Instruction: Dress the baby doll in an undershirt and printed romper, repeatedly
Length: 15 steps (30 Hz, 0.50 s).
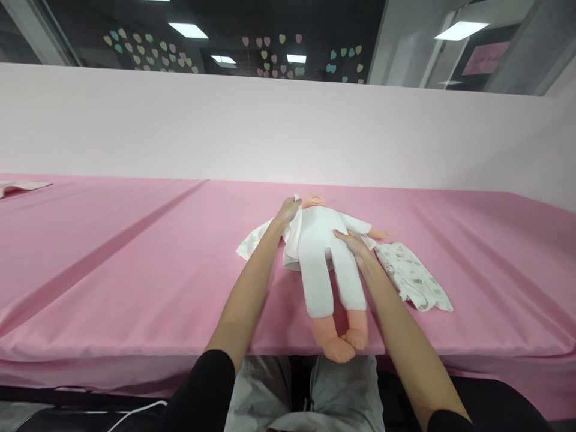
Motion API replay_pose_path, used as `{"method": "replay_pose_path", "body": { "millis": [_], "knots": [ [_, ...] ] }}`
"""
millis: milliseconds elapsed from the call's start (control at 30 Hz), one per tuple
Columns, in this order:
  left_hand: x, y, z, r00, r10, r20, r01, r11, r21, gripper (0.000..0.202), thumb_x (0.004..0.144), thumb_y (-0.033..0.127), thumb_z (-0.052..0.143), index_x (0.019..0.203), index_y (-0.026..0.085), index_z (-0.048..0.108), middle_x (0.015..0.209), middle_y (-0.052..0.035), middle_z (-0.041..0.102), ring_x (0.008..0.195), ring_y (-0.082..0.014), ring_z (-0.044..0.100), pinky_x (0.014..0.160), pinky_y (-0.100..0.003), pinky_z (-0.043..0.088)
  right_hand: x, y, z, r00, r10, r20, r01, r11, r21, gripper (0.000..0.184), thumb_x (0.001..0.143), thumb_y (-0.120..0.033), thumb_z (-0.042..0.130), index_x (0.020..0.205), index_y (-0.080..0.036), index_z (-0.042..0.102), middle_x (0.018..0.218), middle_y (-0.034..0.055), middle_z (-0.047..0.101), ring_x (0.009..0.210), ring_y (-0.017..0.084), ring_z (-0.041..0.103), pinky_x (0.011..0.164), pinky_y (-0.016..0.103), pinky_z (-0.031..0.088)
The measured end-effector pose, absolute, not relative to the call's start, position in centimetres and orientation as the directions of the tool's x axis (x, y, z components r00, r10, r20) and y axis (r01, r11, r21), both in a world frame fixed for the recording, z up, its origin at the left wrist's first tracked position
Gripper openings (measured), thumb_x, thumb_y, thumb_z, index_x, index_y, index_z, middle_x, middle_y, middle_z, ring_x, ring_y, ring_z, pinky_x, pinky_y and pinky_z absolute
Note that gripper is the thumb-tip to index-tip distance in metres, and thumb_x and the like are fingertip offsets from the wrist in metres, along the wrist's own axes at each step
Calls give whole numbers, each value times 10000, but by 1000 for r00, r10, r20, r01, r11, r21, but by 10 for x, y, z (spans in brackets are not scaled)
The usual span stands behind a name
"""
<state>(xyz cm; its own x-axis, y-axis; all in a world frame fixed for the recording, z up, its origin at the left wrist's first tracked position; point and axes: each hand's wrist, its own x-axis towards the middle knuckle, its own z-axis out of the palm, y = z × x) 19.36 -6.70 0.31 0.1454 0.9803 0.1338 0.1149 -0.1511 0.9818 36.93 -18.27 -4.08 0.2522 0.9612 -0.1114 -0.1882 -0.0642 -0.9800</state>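
A baby doll with a white cloth body lies on its back, its bare feet toward me at the table's front edge. Beside the doll's shoulder, my left hand is closed on the edge of a white baby shirt, which spreads out partly under the doll. One sleeve of the shirt reaches out to the left behind my forearm. My right hand grips the doll's side at the hip, thumb on top; its other fingers are mostly hidden. The doll's arm on the right sticks out bare at the end.
A folded white printed garment lies right of my right forearm. The pink cover has raised creases. At the far left lies a pale cloth. A white wall stands behind the table. A white cable runs below the front edge.
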Motion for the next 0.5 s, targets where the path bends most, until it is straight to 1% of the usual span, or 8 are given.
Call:
{"method": "replay_pose_path", "body": {
  "millis": [67, 167, 267, 333, 400, 500],
  "knots": [
    [195, -68, 5, 157, 972, 177, 78, -191, 979, 143, 827, 266, 479, 726, 166, 485, 586, 42, 410, 529, -84, 390, 557, -223, 339, 367, -184, -40, 224, 970, -93, -160, -57, -985, 243, 755, -189, 672, 991, -143, 643, 991, 70, 687, 748, 160, 656, 616, 235, 556],
    [197, -68, 10, 170, 955, 244, 10, -249, 968, 133, 807, 253, 498, 719, 155, 518, 620, 28, 464, 553, -85, 419, 602, -228, 374, 362, -186, -38, 184, 981, -62, -133, -37, -990, 272, 750, -214, 683, 1012, -156, 641, 1007, 62, 685, 795, 174, 661, 643, 240, 560],
    [196, -67, 15, 121, 959, 257, -44, -254, 966, 110, 786, 228, 506, 733, 146, 557, 611, 25, 479, 556, -91, 437, 642, -243, 405, 360, -189, -34, 144, 989, -45, -120, -28, -992, 284, 755, -249, 682, 1020, -157, 634, 1016, 66, 681, 798, 180, 660, 665, 254, 559],
    [193, -67, 17, 90, 963, 252, -65, -247, 967, 114, 780, 203, 492, 758, 138, 584, 636, 9, 518, 592, -108, 481, 680, -260, 426, 361, -191, -31, 119, 992, -34, -92, -23, -996, 282, 759, -263, 681, 1015, -155, 632, 1027, 69, 676, 823, 183, 657, 684, 254, 556],
    [191, -67, 17, 101, 960, 261, -89, -253, 963, 145, 778, 180, 488, 823, 131, 616, 729, -24, 587, 699, -134, 550, 750, -275, 441, 363, -195, -28, 89, 996, -27, -56, -22, -998, 290, 759, -271, 682, 1020, -154, 629, 1050, 71, 669, 861, 189, 651, 699, 252, 552],
    [191, -68, 19, 149, 953, 265, -121, -248, 961, 278, 800, 182, 472, 1033, 141, 619, 856, -61, 641, 843, -166, 596, 834, -311, 443, 363, -202, -25, 9, 999, -46, -31, -45, -999, 355, 755, -300, 690, 1079, -175, 616, 1087, 71, 656, 887, 203, 646, 726, 283, 554]
  ]
}}
